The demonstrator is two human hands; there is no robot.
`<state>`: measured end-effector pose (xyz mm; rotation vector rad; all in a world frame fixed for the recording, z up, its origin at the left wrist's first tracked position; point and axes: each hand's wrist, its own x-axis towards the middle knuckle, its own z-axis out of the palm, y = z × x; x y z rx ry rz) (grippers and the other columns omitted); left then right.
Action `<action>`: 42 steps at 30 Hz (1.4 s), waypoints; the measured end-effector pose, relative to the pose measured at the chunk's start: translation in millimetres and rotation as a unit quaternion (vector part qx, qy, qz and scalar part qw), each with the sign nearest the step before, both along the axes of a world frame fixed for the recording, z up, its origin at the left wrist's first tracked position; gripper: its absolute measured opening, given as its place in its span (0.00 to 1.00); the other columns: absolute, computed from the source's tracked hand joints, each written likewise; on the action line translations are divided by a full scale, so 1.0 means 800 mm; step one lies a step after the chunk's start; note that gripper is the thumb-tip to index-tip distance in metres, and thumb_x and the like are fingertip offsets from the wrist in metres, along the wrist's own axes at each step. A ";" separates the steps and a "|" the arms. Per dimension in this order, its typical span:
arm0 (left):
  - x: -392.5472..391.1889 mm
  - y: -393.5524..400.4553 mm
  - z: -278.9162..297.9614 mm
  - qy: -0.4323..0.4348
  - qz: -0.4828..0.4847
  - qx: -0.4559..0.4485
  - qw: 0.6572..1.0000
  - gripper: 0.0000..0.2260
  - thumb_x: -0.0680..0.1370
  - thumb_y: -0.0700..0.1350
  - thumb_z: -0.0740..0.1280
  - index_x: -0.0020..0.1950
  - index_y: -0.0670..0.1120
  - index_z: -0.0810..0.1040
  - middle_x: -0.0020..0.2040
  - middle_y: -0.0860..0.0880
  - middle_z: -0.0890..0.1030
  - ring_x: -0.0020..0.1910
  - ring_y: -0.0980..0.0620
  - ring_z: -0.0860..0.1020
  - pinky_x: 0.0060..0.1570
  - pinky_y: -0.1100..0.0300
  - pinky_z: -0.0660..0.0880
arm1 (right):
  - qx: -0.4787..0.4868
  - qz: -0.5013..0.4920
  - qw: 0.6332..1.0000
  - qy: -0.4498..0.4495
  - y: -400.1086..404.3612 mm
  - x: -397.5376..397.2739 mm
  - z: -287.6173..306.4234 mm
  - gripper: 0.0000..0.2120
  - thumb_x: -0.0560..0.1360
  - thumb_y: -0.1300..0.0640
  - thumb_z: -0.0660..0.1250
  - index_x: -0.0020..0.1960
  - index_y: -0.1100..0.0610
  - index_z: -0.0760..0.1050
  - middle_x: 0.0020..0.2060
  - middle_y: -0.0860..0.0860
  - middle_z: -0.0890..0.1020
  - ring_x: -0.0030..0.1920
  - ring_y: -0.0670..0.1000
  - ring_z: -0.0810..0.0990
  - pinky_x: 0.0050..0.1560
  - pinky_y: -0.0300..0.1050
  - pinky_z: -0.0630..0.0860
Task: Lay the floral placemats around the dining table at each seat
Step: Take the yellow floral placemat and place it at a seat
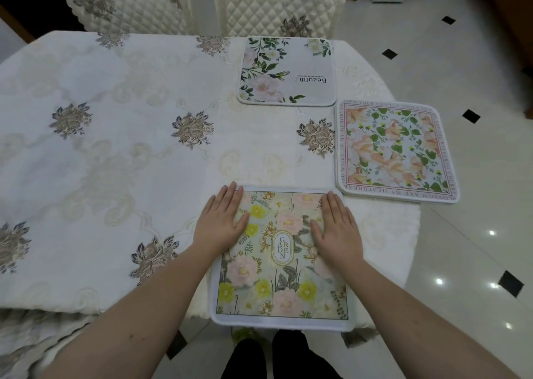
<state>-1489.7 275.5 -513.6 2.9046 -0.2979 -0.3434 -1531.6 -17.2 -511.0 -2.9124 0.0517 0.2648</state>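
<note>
Left hand (222, 220) and right hand (336, 226) are pressing flat, fingers straight, on the pastel floral "GARDEN" square fabric placemat (281, 277), which is lying under both palms at the white embroidered tabletop (115, 148) edge.

The near placemat (284, 263) bore "GARDEN" in an oval badge. The far placemat (287, 71) read "Beautiful", upside down. The right-hand placemat (396, 151) carried border lettering, partly legible: "IN MY MEMORY".

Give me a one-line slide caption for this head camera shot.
Both hands, left and right, press the Garden placemat flat; two more floral placemats lie on the table.
</note>
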 end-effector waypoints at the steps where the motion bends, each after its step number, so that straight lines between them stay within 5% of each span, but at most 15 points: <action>1: 0.001 0.004 0.001 0.005 0.000 0.003 1.000 0.34 0.78 0.66 0.38 0.81 0.54 0.40 0.80 0.56 0.40 0.80 0.56 0.41 0.77 0.56 0.39 | 0.000 0.002 1.000 0.003 -0.006 -0.002 -0.001 0.35 0.79 0.37 0.38 0.81 0.54 0.41 0.80 0.49 0.44 0.79 0.44 0.40 0.78 0.46 0.40; 6: -0.003 0.004 0.015 0.010 0.027 0.011 1.000 0.35 0.77 0.63 0.33 0.82 0.49 0.43 0.82 0.51 0.44 0.80 0.54 0.43 0.77 0.56 0.39 | -0.002 -0.020 1.000 0.000 -0.012 -0.013 0.004 0.35 0.79 0.39 0.37 0.80 0.56 0.42 0.80 0.51 0.45 0.79 0.47 0.42 0.78 0.45 0.39; 10: -0.031 -0.027 0.025 -0.010 0.017 -0.023 1.000 0.27 0.84 0.56 0.42 0.82 0.48 0.45 0.82 0.50 0.45 0.80 0.54 0.42 0.75 0.59 0.36 | 0.045 -0.018 0.999 -0.007 0.028 -0.033 0.013 0.33 0.79 0.43 0.37 0.81 0.56 0.47 0.80 0.51 0.49 0.79 0.47 0.44 0.78 0.45 0.40; 14: -0.066 -0.066 0.020 -0.011 -0.007 -0.054 0.998 0.29 0.82 0.56 0.40 0.82 0.48 0.48 0.82 0.51 0.47 0.80 0.53 0.44 0.74 0.59 0.34 | 0.045 0.027 0.998 -0.027 0.089 -0.055 0.004 0.29 0.81 0.48 0.43 0.79 0.58 0.56 0.79 0.53 0.58 0.79 0.51 0.54 0.77 0.46 0.44; 18: -0.096 -0.082 0.004 0.001 -0.025 -0.046 0.999 0.29 0.81 0.54 0.42 0.81 0.47 0.56 0.81 0.50 0.53 0.80 0.52 0.51 0.76 0.58 0.39 | 0.019 0.057 0.998 -0.016 0.124 -0.071 -0.007 0.27 0.80 0.50 0.49 0.77 0.59 0.62 0.76 0.54 0.64 0.76 0.53 0.62 0.73 0.52 0.54; 20: -0.104 -0.080 -0.004 -0.008 -0.045 -0.026 0.999 0.26 0.82 0.51 0.48 0.79 0.45 0.60 0.80 0.48 0.58 0.79 0.49 0.59 0.77 0.54 0.46 | 0.009 0.057 0.998 -0.017 0.126 -0.073 -0.010 0.27 0.81 0.50 0.49 0.77 0.59 0.61 0.76 0.54 0.65 0.77 0.53 0.62 0.74 0.54 0.54; 25: -0.107 -0.076 -0.009 -0.013 -0.051 -0.016 0.998 0.25 0.82 0.51 0.49 0.79 0.45 0.57 0.79 0.47 0.61 0.79 0.50 0.59 0.76 0.51 0.51 | -0.006 0.072 0.997 -0.014 0.120 -0.073 -0.011 0.27 0.82 0.48 0.47 0.78 0.57 0.59 0.78 0.52 0.62 0.78 0.51 0.59 0.75 0.53 0.52; 34: -0.109 -0.048 -0.010 -0.011 -0.050 -0.004 0.999 0.30 0.82 0.58 0.48 0.82 0.50 0.49 0.81 0.52 0.49 0.80 0.54 0.48 0.77 0.51 0.44 | -0.011 0.011 0.999 -0.030 0.065 -0.081 -0.007 0.28 0.82 0.47 0.47 0.79 0.55 0.57 0.78 0.51 0.60 0.78 0.50 0.57 0.77 0.51 0.49; 38: -0.112 -0.029 -0.007 -0.013 -0.042 0.001 0.999 0.30 0.81 0.60 0.48 0.81 0.50 0.49 0.81 0.52 0.50 0.80 0.53 0.50 0.77 0.52 0.44 | -0.016 -0.008 0.999 -0.032 0.043 -0.087 -0.007 0.28 0.82 0.46 0.46 0.80 0.54 0.55 0.79 0.51 0.58 0.79 0.50 0.55 0.77 0.47 0.43; 42: -0.113 -0.013 -0.006 -0.005 -0.043 0.005 0.999 0.32 0.81 0.63 0.44 0.81 0.52 0.41 0.81 0.54 0.40 0.80 0.55 0.40 0.77 0.55 0.38 | -0.016 -0.018 0.999 -0.029 0.031 -0.090 -0.009 0.29 0.81 0.46 0.43 0.80 0.55 0.52 0.79 0.50 0.55 0.79 0.47 0.51 0.77 0.46 0.42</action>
